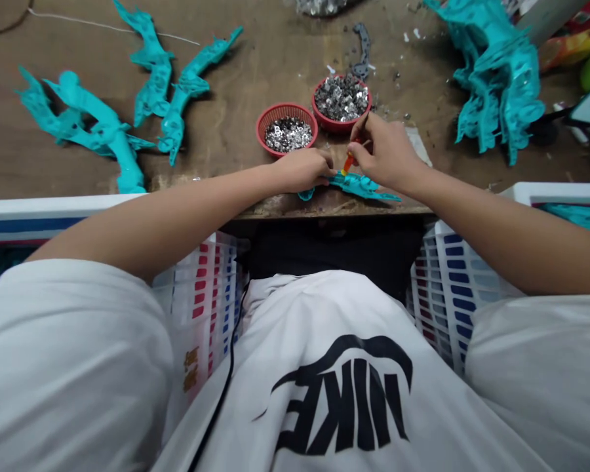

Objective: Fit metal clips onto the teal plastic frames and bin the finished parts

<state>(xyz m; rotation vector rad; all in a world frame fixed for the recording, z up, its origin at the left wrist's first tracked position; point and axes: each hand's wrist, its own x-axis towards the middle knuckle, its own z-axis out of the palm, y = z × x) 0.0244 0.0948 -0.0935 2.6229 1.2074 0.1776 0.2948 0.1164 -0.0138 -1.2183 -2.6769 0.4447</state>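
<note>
Seen from the wearer's own eyes, with twelve o'clock straight ahead: two bare hands work close together at the near edge of a brown wooden table [255, 72]. Between and beneath them lies a long, thin, jagged turquoise piece, seemingly of moulded plastic [366, 187]. Its long axis runs crosswise, from about nine o'clock to just past three, nearly parallel to the table edge, the right end tipping slightly towards the wearer.

The left hand [302, 170] comes in from eight o'clock, its fingers curled down and clamped on the left part of the piece, hiding some of it. The right hand [388, 151] comes in from four o'clock and sits higher, at about one o'clock from the middle of the piece. It pinches a small orange tool with a yellow end [349, 162], slanted downwards towards seven o'clock. The yellow end meets the piece just right of the left fingers; whether it touches or hovers, I cannot tell. So the left hand is the nearer, in contact, while the right reaches it through the tool.

Just beyond, at eleven o'clock, stands a round red plastic basket of small shiny metal parts [261, 131].
</note>
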